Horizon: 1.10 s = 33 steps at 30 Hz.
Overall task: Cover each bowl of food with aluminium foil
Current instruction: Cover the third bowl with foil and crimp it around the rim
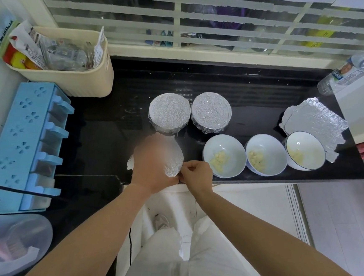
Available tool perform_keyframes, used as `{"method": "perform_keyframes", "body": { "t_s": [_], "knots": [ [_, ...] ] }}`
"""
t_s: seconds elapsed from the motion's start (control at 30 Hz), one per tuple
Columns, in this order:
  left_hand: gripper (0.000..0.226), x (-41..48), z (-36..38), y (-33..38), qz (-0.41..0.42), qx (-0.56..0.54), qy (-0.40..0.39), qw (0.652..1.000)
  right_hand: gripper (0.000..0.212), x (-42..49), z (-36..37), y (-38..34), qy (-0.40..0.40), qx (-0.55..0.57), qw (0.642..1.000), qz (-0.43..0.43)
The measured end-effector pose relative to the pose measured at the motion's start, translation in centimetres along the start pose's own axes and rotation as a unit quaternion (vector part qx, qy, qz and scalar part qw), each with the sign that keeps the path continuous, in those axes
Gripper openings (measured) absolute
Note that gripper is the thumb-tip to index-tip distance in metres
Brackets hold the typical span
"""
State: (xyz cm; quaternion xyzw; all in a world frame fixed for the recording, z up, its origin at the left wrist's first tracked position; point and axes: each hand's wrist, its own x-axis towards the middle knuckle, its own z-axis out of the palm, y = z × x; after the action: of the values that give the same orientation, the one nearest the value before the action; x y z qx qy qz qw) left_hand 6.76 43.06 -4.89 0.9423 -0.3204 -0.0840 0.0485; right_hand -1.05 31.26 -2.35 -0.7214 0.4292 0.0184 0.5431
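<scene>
Left hand (153,164) steadies the centre bowl (173,156), fingers too blurred to judge. Right hand (195,176) pinches its foil (174,168) to crimp it

Two foil-wrapped bowls (169,113) (210,115) stand at twelve o'clock; a third foil-topped bowl (174,160) at seven; three open white bowls (224,155) (265,155) (305,150) of pale food at four; a crumpled foil sheet (315,120) at two

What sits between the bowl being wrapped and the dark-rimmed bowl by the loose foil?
Two uncovered bowls of pale food, side by side in the head view: first bowl, second bowl.
</scene>
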Motion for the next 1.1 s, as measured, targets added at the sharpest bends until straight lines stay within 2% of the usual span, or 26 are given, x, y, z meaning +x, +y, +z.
{"method": "perform_keyframes", "body": {
  "t_s": [0.13, 0.23, 0.37, 0.5, 0.6, 0.7, 0.77, 0.9, 1.0, 1.1],
  "knots": [
    [0.126, 0.0, 0.1, 0.3, -0.019, -0.011, -0.003, 1.0, 0.012, -0.4, 0.1, 0.3, -0.029, 0.021, 0.999, 0.005],
    [0.132, 0.1, -0.2, 0.4, -0.036, -0.024, -0.018, 0.999, 0.02, 0.4, 0.2, 0.0, -0.031, 0.019, 0.999, 0.029],
    [0.136, -0.4, -0.7, 0.6, -0.077, -0.065, -0.016, 0.995, 0.025, 1.6, -0.4, -1.2, -0.015, -0.043, 0.999, 0.007],
    [0.127, -1.7, -1.1, 0.5, -0.106, -0.1, 0.004, 0.989, 0.027, 2.8, -1.2, -2.4, -0.042, -0.1, 0.994, -0.012],
    [0.114, -2.1, -0.8, 0.1, -0.106, -0.083, 0.029, 0.99, 0.026, 3.1, -1.3, -3.0, -0.065, -0.124, 0.99, -0.018],
    [0.105, -2.0, -0.9, -0.5, -0.076, -0.045, 0.081, 0.993, 0.026, 3.2, -1.2, -3.0, -0.066, -0.14, 0.988, -0.026],
    [0.101, -1.9, -1.1, -0.8, -0.017, -0.019, 0.093, 0.995, 0.026, 3.2, -1.3, -2.9, -0.069, -0.141, 0.987, -0.029],
    [0.096, -0.9, -1.0, -0.9, 0.092, 0.026, 0.046, 0.994, 0.026, 3.5, -1.2, -2.7, -0.081, -0.135, 0.987, -0.037],
    [0.097, -0.4, -0.2, -0.7, 0.106, 0.05, -0.008, 0.993, 0.026, 3.7, -1.1, -2.7, -0.104, -0.14, 0.984, -0.043],
    [0.097, -0.3, 0.2, -0.5, 0.082, 0.058, -0.021, 0.995, 0.026, 3.7, -1.2, -2.7, -0.121, -0.153, 0.979, -0.052]
  ]
}}
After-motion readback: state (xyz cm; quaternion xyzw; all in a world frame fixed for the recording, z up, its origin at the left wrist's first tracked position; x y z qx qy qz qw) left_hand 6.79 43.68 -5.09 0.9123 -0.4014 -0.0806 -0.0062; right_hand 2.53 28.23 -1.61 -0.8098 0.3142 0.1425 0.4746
